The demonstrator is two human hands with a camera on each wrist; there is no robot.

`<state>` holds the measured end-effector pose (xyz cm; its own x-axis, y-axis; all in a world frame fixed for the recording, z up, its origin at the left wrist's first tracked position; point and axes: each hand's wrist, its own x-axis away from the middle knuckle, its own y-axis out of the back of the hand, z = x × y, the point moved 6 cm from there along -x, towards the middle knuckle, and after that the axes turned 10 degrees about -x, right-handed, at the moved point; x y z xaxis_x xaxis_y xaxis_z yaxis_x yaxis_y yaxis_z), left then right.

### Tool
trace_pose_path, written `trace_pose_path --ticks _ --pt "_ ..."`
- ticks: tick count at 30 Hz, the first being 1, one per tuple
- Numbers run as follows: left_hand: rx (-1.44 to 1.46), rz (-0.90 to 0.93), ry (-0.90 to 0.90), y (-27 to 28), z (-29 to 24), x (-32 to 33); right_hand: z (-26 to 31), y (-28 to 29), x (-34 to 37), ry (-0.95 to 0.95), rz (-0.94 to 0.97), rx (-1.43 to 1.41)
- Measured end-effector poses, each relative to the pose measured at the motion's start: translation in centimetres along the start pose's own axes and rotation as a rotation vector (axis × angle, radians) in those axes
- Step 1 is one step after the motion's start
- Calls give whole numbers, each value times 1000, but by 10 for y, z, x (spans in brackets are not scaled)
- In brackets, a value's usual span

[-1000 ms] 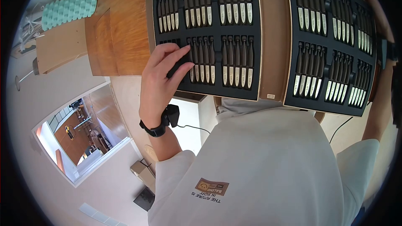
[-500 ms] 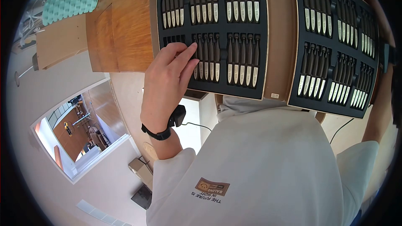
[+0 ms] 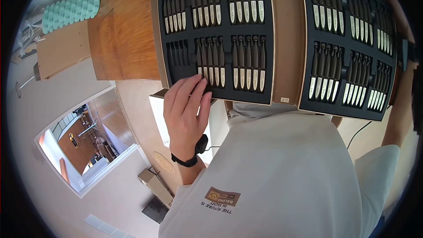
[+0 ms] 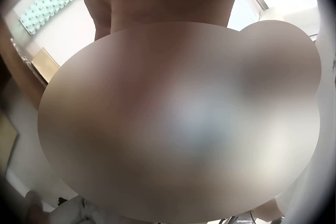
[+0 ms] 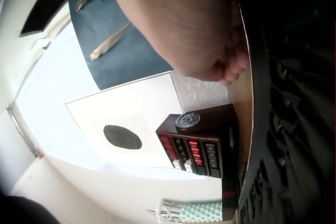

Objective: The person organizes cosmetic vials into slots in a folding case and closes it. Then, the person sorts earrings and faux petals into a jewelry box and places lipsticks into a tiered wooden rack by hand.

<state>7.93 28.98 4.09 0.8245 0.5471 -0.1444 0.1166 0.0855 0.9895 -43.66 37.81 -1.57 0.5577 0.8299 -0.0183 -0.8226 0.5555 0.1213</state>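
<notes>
The person's left hand (image 3: 187, 117) reaches in over the near edge of the left foam tray (image 3: 206, 35), back of the hand up. Its fingers are loosely bent, with a modest gap between the thumb and the index finger; nothing shows in its grasp, and I can't tell whether the fingertips actually press anything. They lie right by the pale lower end of the leftmost slim, dark, pen-like piece (image 3: 200, 59) in that tray's near middle group. More such pieces stand in rows, narrow dark ends away from the person, pale printed ends nearer, and a set of narrow slots (image 3: 178, 53) sits beside that group. The right foam tray (image 3: 348, 46) holds similar rows; a brown strip (image 3: 288, 39) runs between the two trays. The right hand (image 3: 390, 0) is by the outer edge of the right tray, its fingers mostly hidden; the right wrist view shows curled fingertips just beside that edge, but I can't tell whether they grip it. All this rests on a wooden table (image 3: 125, 48). In the right wrist view a brown box with red and black fronts (image 5: 199, 145) stands beyond the hand, near a dark blue-green bag with rope handles (image 5: 118, 40).
</notes>
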Motion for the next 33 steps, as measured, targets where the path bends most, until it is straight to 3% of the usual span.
trace_pose_path --ticks 18,20,22,24,26,31,33 --pt "62 3 54 9 2 -12 -4 5 -2 -5 -21 -33" --pt "90 17 54 16 4 -22 -4 4 -4 67 36 -30" --pt "72 163 25 17 5 -34 -5 6 -4 73 23 -9" --pt "61 185 -9 24 4 -55 4 -3 1 80 12 13" --pt "99 112 -137 32 -5 -83 22 -19 16 63 -74 316" --pt "67 -57 -439 28 -25 -169 16 -13 13 92 -47 275" --pt "81 -22 -428 13 -32 -207 16 -11 12 98 -43 267"
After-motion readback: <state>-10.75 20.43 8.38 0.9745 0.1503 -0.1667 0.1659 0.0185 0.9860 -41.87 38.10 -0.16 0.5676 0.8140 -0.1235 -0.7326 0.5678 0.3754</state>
